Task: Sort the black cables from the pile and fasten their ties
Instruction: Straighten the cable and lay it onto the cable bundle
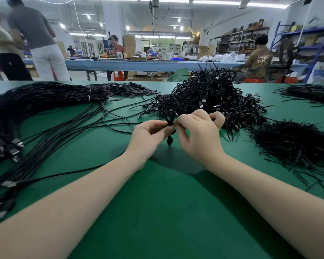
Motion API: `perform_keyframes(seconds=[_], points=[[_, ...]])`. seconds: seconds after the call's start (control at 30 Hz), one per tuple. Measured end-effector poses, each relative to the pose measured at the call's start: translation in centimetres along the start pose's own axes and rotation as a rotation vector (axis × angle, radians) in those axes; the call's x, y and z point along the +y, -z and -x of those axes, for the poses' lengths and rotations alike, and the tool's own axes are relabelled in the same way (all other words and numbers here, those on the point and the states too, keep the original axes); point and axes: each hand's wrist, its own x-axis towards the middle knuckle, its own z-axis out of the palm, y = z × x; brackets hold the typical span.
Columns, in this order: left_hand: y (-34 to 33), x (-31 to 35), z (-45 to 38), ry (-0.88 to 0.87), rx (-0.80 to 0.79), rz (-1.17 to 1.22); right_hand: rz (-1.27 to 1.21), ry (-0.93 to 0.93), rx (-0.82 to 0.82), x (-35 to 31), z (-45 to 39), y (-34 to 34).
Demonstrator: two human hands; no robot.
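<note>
A folded black cable (169,122) stands between my hands over the green table (157,212), one plug end hanging down toward the mat. My left hand (148,137) pinches it from the left with thumb and fingers. My right hand (198,131) pinches it from the right, fingers curled; the tie itself is hidden between my fingertips. Just behind my hands rises the big tangled pile of black cables (209,98). A heap of loose black ties (295,146) lies at the right.
Long straight black cables (45,116), bundled with white bands, spread across the left of the table. Flat black pieces (131,90) lie behind them. More black cables (310,94) sit far right. People work at a blue bench (138,65) beyond.
</note>
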Motion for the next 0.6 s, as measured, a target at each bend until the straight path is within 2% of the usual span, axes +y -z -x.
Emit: perform_keyframes(seconds=[0.1, 0.27, 0.4, 0.6], points=[[-0.1, 0.4, 0.2, 0.048, -0.022, -0.024, 0.043, 0.038, 0.010, 0.3, -0.1, 0.1], [0.0, 0.9, 0.2, 0.207, -0.046, 0.073, 0.183, 0.161, 0.064, 0.7, 0.0, 0.0], [0.0, 1.0, 0.4, 0.195, -0.118, 0.063, 0.200, 0.129, 0.079, 1.5, 0.2, -0.1], [-0.3, 1.0, 0.6, 0.178, -0.157, -0.047, 0.302, 0.258, 0.148, 1.5, 0.4, -0.1]])
